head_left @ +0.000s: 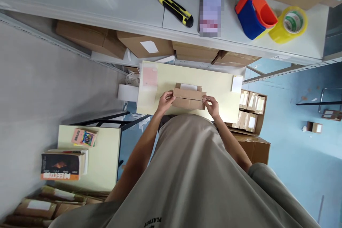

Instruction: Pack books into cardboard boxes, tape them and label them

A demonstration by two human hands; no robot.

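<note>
On the pale yellow tabletop [219, 83], near its close edge, a small cardboard box [187, 104] is lying between both hands. Its top flaps [189, 93] are meeting along a dark seam [190, 99] – folded nearly shut, though no tape is showing there. The left hand [165, 102] and right hand [211, 107] are reaching forward, angled inward – fingers and thumbs pinching opposite ends.
</note>
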